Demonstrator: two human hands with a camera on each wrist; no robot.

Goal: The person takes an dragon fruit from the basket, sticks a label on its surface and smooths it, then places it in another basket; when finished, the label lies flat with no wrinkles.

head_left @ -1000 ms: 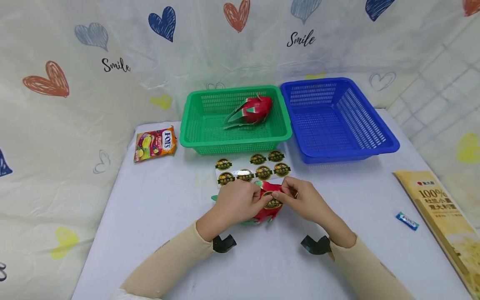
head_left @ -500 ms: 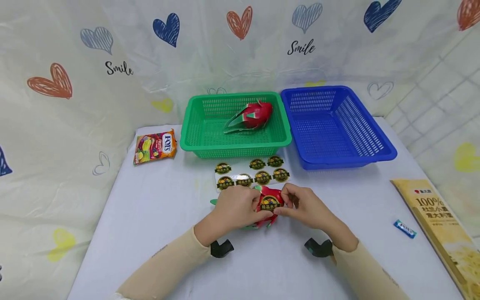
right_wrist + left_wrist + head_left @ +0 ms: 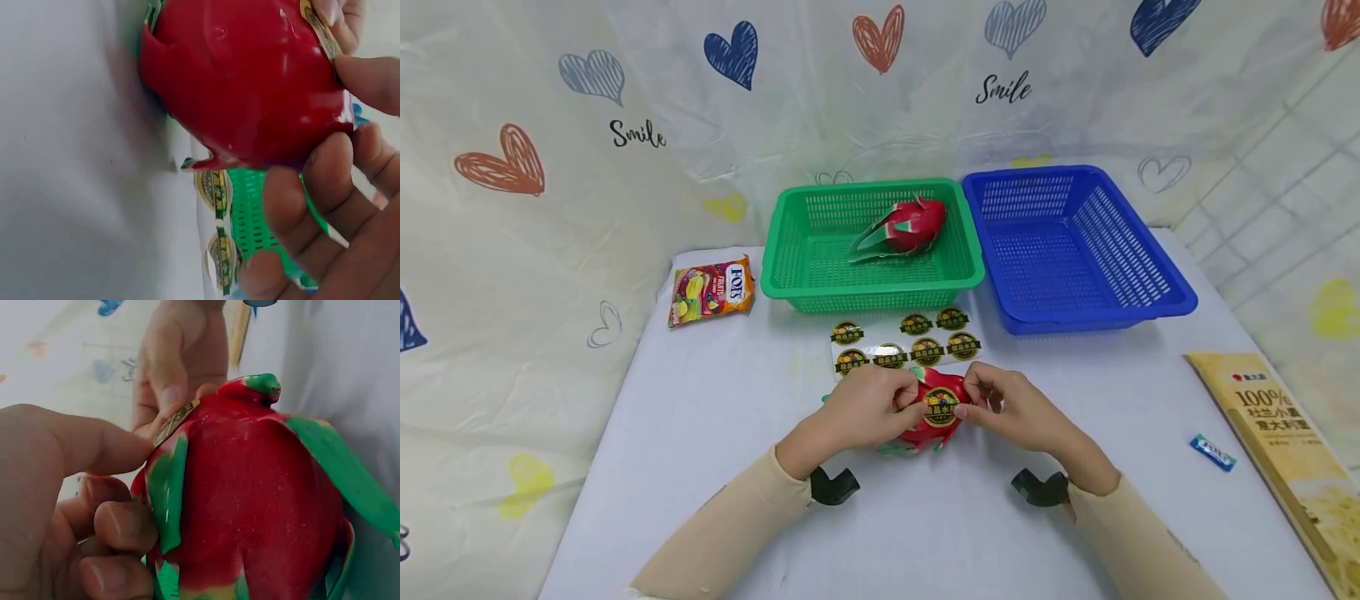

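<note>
A red dragon fruit [image 3: 928, 432] with green-tipped scales lies on the table between the two hands. A round black-and-gold sticker [image 3: 941, 407] sits on its upper side. My left hand [image 3: 867, 407] holds the fruit from the left, the thumb [image 3: 119, 445] at the sticker's edge and the other fingers curled beside a green scale. From the other side, my right hand [image 3: 1018, 410] grips the fruit with bent fingers, its thumb [image 3: 369, 81] pressing the sticker's opposite edge. In the right wrist view the sticker [image 3: 320, 31] appears edge-on against the skin.
Behind the fruit lies a sheet of stickers [image 3: 890, 357]. A green basket [image 3: 872, 298] holding another dragon fruit [image 3: 919, 227] stands beside a blue basket [image 3: 1101, 318]. A candy bag [image 3: 711, 290] is at left; a small blue packet [image 3: 1213, 452] and a pasta package [image 3: 1273, 425] are at right.
The thumbs have shifted outward from over the sticker to its left and right edges, so more of it shows. The fruit stays in roughly the same place.
</note>
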